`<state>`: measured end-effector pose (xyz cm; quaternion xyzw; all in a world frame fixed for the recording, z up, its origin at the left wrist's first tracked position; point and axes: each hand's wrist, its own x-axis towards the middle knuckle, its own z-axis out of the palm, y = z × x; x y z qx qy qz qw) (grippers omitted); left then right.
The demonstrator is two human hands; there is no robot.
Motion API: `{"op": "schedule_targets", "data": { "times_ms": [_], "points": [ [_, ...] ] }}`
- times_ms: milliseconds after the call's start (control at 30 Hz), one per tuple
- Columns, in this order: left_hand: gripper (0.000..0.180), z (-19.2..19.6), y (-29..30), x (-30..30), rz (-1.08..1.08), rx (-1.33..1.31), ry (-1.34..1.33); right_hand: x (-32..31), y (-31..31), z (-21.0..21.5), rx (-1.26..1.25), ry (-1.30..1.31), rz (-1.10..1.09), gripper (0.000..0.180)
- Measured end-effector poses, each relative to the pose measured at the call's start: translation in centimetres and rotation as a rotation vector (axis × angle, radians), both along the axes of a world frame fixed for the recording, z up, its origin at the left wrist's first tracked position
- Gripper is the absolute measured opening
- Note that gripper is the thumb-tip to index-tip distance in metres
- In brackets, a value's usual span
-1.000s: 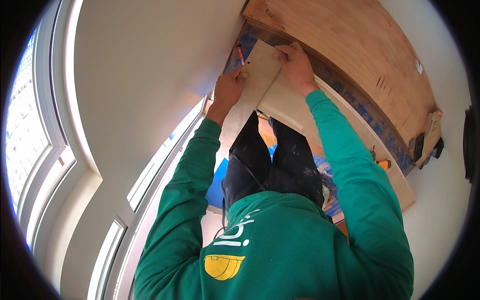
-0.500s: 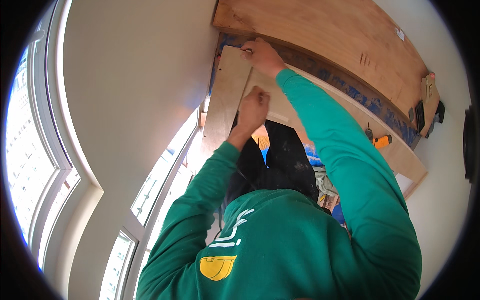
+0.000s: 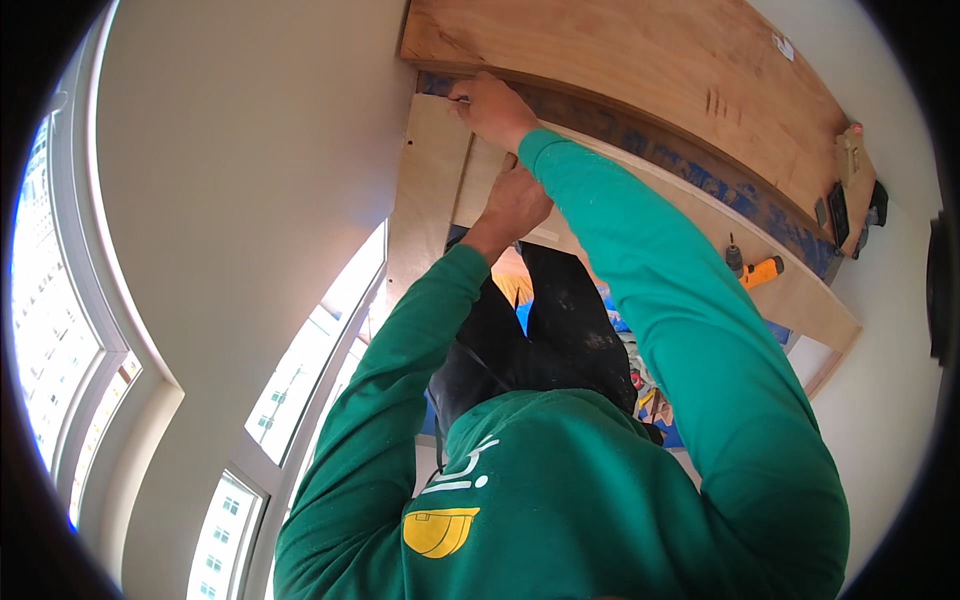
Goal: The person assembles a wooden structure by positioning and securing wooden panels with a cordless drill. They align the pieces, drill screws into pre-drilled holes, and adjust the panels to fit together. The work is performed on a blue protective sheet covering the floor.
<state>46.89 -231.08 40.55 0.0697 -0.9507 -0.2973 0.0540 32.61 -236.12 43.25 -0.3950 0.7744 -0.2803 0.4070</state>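
My right hand (image 3: 492, 108) reaches to the far corner of a pale plywood panel (image 3: 428, 210) and pinches a small thin object against it, just below a large brown wooden board (image 3: 640, 70). My left hand (image 3: 515, 205) sits lower on the same panel, fingers curled over its inner edge. Both arms are in green sleeves. A blue strip (image 3: 690, 175) runs along the board's near edge. My dark trouser legs (image 3: 560, 330) hide what lies under the panel.
An orange drill (image 3: 758, 270) lies on a long pale plank (image 3: 800, 300) to the right. Small dark fittings (image 3: 850, 205) sit at the board's right end. A white wall (image 3: 250, 180) and tall windows (image 3: 60, 330) fill the left side.
My left hand has slid down from beside the right hand to lower on the panel. My right hand has stayed at the panel's far corner. The view has tilted slightly.
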Motion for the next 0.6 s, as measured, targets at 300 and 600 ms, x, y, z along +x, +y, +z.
{"op": "schedule_targets", "data": {
  "times_ms": [300, 600],
  "points": [
    [0.038, 1.9, -11.3, 5.0, 0.469, -0.224, 0.14, 1.2, 0.4, -1.9, -0.073, 0.103, -0.08, 0.025],
    [0.032, -1.2, -11.3, 4.4, 0.363, -0.324, 0.014, -1.3, 15.7, 3.4, -0.292, 0.305, -0.642, 0.018]
  ]
}}
